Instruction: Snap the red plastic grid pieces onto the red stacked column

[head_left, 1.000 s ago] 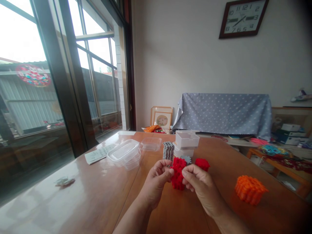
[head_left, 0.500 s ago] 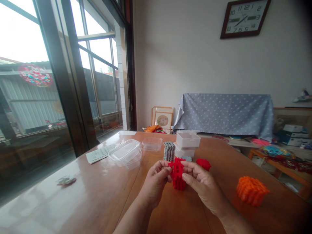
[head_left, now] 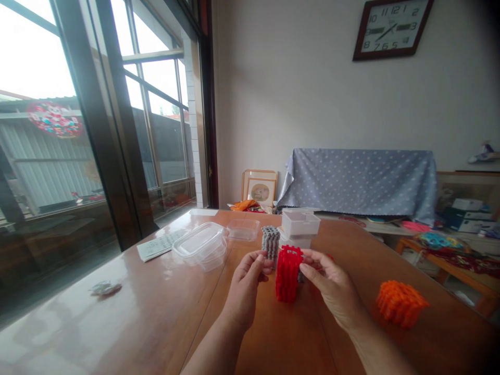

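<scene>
Wooden table (head_left: 128, 307) spans the lower view, running away toward the wall; the window is on the left. On its far half, a stack of clear plastic containers (head_left: 200, 245), a smaller clear tub (head_left: 242, 229) behind that, and a white box (head_left: 300, 223) beyond the hands. Orange block stack (head_left: 399, 303) sits well apart to the right, untouched. Grey block stack (head_left: 270, 241) stands upright just behind the left fingertips. Red block stack (head_left: 288, 273) stands between the two hands, near mid-table, long axis vertical; its base looks to rest on the table, though the contact is not sharp. Left hand (head_left: 245, 290) comes in from the left, fingers curled, thumb and forefinger reaching toward the upper left edge of the red stack; whether they actually touch it cannot be told, a thin gap may remain. Right hand (head_left: 332, 289) comes in from the right, fingers partly spread, fingertips at the upper right side of the red stack, lightly pinching or steadying it rather than wrapping it. Key relation: the red stack lies directly between the hands, flanked left and right at its top. The right hand appears the closer, as its fingertips overlap the stack's edge. A small red piece (head_left: 330, 256) shows just past the right fingers.
</scene>
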Demonstrator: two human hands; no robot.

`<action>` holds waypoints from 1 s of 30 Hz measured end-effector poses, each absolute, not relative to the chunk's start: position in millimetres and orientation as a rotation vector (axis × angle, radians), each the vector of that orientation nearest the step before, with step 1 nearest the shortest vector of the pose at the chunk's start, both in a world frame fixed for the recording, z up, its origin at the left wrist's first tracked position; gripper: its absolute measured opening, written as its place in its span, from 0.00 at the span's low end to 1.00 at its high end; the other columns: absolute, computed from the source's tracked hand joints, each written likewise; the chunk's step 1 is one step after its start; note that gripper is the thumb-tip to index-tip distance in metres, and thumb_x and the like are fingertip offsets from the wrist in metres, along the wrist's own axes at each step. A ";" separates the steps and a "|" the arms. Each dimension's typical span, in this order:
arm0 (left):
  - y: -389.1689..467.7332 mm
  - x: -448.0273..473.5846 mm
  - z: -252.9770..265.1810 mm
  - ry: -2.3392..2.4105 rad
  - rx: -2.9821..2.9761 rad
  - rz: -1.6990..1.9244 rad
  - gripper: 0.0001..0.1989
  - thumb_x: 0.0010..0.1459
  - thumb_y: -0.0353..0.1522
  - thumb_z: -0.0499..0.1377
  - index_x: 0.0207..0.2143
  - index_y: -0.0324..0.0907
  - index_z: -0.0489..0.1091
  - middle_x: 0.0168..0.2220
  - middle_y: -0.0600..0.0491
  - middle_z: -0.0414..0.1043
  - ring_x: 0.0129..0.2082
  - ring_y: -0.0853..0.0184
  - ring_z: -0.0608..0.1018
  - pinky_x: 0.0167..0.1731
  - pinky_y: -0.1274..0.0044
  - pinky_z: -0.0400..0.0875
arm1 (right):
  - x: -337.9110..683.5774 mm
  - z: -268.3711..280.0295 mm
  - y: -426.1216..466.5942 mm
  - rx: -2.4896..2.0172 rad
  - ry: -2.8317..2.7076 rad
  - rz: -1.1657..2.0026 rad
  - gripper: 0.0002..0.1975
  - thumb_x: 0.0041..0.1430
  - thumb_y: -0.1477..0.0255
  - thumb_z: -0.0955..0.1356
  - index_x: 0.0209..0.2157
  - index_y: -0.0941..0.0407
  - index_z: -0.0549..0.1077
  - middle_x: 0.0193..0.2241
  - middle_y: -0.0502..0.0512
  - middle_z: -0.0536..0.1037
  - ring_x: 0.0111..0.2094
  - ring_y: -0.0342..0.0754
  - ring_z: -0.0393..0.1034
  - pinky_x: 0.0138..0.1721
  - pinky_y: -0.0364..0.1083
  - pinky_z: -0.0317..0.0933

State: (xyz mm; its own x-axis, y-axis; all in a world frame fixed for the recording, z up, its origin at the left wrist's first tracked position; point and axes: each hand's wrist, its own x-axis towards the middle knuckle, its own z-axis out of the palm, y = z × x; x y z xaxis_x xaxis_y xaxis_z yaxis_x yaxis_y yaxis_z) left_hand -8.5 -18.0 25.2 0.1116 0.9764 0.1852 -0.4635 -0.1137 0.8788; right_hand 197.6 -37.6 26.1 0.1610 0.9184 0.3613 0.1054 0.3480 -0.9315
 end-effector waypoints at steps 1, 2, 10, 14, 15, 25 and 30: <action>-18.7 -8.1 25.3 0.714 1.048 1.406 0.22 0.63 0.46 0.63 0.51 0.41 0.76 0.44 0.44 0.81 0.41 0.64 0.79 0.40 0.75 0.68 | 200.2 24.5 -34.1 -1.077 -1.257 0.769 0.27 0.56 0.53 0.74 0.52 0.54 0.77 0.49 0.59 0.80 0.50 0.58 0.73 0.55 0.56 0.66; -19.6 -7.5 25.4 0.744 1.061 1.411 0.23 0.63 0.48 0.63 0.53 0.41 0.76 0.47 0.43 0.81 0.46 0.61 0.79 0.42 0.73 0.68 | 202.2 23.1 -31.0 -1.082 -1.240 0.766 0.27 0.55 0.52 0.75 0.52 0.54 0.77 0.49 0.59 0.80 0.50 0.58 0.72 0.55 0.56 0.65; -27.2 2.4 19.7 0.659 1.056 1.348 0.29 0.66 0.51 0.57 0.61 0.45 0.73 0.63 0.43 0.71 0.65 0.49 0.69 0.63 0.58 0.61 | 202.0 15.7 -20.6 -1.122 -1.221 0.752 0.27 0.54 0.52 0.75 0.50 0.55 0.79 0.49 0.58 0.79 0.50 0.57 0.72 0.55 0.54 0.65; -27.5 4.1 16.7 0.610 1.046 1.309 0.30 0.66 0.52 0.56 0.63 0.44 0.71 0.65 0.43 0.68 0.68 0.49 0.66 0.67 0.56 0.57 | 200.0 15.3 -20.5 -1.141 -1.224 0.734 0.27 0.53 0.52 0.75 0.49 0.55 0.80 0.48 0.58 0.78 0.51 0.57 0.71 0.54 0.53 0.66; -27.4 4.1 16.1 0.602 1.043 1.305 0.31 0.66 0.52 0.56 0.63 0.44 0.71 0.65 0.43 0.67 0.68 0.49 0.66 0.68 0.57 0.56 | 200.1 15.7 -20.7 -1.145 -1.212 0.741 0.28 0.52 0.52 0.76 0.49 0.55 0.80 0.48 0.58 0.78 0.51 0.57 0.71 0.54 0.53 0.66; -21.2 6.5 4.2 0.636 0.942 1.274 0.36 0.65 0.57 0.52 0.65 0.44 0.68 0.69 0.46 0.61 0.72 0.55 0.59 0.72 0.64 0.47 | 197.2 14.4 -28.1 -1.164 -0.908 0.775 0.26 0.56 0.49 0.72 0.46 0.56 0.81 0.45 0.62 0.84 0.48 0.61 0.77 0.42 0.52 0.69; -16.5 9.5 -2.6 0.741 0.882 1.210 0.42 0.64 0.60 0.49 0.68 0.43 0.63 0.72 0.46 0.54 0.74 0.57 0.53 0.73 0.65 0.42 | 177.6 -0.4 -28.9 -1.113 -0.772 0.889 0.28 0.62 0.48 0.66 0.51 0.54 0.79 0.53 0.61 0.82 0.56 0.59 0.74 0.52 0.54 0.68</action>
